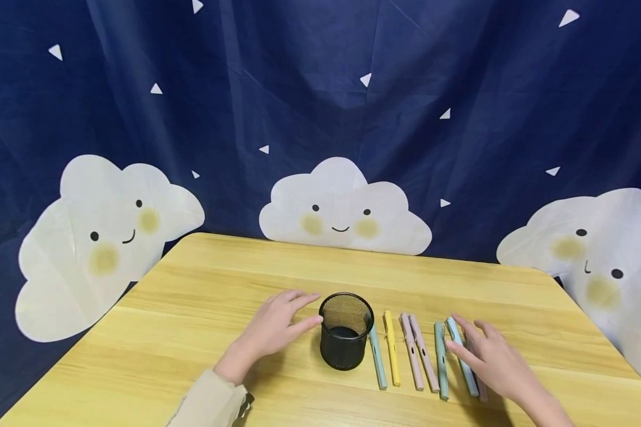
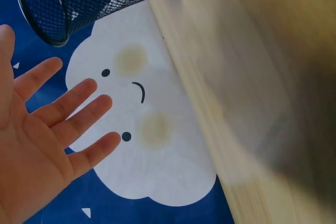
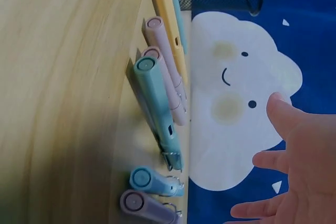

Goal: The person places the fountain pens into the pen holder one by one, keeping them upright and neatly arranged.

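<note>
The wooden table (image 1: 155,332) carries everything. Above its right side the right hand (image 1: 494,356) hovers, fingers relaxed and gripping nothing; the left hand (image 1: 272,325) is likewise spread and unclenched, nearer the left edge. The black mesh cup (image 1: 343,350) stands upright well short of the far edge, just beside the left thumb and fingertips; contact I cannot tell. Pens lie in a row from cup toward right edge: the light blue pen (image 1: 469,378) passes beneath the right thumb, a lilac pen (image 3: 149,207) beside it.
</note>
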Available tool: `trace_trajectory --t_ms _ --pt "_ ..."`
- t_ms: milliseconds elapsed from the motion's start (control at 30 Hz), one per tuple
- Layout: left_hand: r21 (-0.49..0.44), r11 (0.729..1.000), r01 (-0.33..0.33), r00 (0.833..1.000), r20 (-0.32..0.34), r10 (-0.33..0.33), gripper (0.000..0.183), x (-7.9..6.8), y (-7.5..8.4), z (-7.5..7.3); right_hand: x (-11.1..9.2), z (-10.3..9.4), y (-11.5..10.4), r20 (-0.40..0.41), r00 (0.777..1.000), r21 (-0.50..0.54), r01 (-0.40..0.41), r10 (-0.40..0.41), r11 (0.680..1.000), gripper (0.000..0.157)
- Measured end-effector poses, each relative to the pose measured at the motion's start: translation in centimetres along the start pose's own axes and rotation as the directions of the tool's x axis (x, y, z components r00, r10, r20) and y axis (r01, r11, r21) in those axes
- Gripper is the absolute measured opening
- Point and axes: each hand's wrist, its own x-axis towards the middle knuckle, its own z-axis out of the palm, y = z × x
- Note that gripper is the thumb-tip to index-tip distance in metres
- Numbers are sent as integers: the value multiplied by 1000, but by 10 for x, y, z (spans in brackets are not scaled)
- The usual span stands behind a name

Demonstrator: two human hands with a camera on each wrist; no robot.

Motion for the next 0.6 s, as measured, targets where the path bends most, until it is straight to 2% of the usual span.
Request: trace_trajectory --t_ms 367,600 --pt "-72 997 2 999 37 0 53 3 6 0 -1 -2 12 82 996 129 -37 27 991 61" --pt "-101 995 24 997 71 -17 54 6 8 1 -1 -4 20 128 991 154 -68 48 986 64"
